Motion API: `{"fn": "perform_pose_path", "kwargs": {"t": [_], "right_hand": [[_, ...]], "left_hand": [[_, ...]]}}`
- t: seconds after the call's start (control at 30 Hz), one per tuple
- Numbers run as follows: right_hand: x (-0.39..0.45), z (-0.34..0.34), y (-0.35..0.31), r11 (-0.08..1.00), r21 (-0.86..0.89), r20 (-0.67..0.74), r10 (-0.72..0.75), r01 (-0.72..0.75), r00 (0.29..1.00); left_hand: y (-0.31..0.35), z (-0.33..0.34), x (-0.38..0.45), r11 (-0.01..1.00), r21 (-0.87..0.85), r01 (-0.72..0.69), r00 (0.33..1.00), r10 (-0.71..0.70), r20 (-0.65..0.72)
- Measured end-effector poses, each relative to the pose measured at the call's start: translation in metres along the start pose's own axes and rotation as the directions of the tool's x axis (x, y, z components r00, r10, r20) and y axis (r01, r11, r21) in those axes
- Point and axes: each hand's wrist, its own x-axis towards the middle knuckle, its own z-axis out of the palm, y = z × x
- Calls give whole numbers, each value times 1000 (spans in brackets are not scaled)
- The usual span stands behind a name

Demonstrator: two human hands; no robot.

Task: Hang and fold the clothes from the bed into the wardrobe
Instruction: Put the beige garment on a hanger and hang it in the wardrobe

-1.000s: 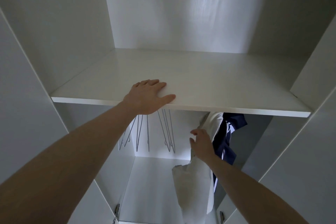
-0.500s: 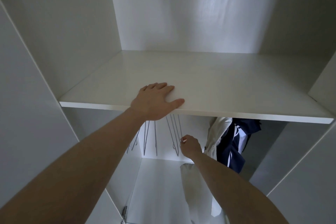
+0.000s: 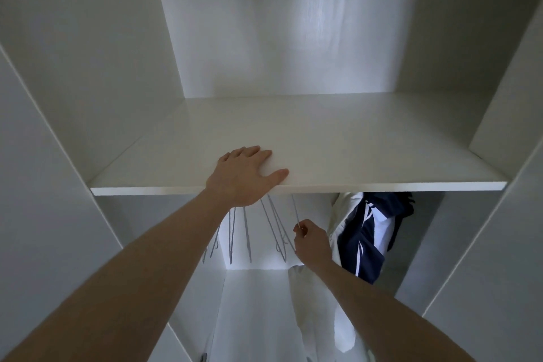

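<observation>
I look into a white wardrobe. My left hand [image 3: 244, 175] lies flat with straight fingers on the front edge of the upper shelf [image 3: 338, 153]. Below the shelf, my right hand [image 3: 311, 244] pinches the thin wire of a grey hanger [image 3: 294, 210], the rightmost of several empty wire hangers [image 3: 274, 226]. Just right of that hand hang a white garment [image 3: 316, 311] and a navy-and-white garment [image 3: 370, 238]. The rail itself is hidden behind the shelf.
White side panels [image 3: 73, 97] close in the compartment on both sides. More empty hangers [image 3: 232, 232] hang to the left under the shelf. The wardrobe's lower back wall [image 3: 252, 311] shows beneath them.
My right hand moved left from the white garment to the hangers and took hold of the rightmost hanger's wire. My left hand stayed on the shelf edge.
</observation>
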Motion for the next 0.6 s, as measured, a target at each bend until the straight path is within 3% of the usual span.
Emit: {"fn": "perform_pose_path", "kwargs": {"t": [0.23, 0.6], "right_hand": [[-56, -22, 0, 999, 10, -20, 40, -40, 999], [-161, -45, 1, 987, 73, -165, 152, -142, 974]], "left_hand": [[1, 0, 0, 1000, 2, 5, 1000, -5, -10], [1, 1, 1, 998, 45, -43, 999, 43, -11]]}}
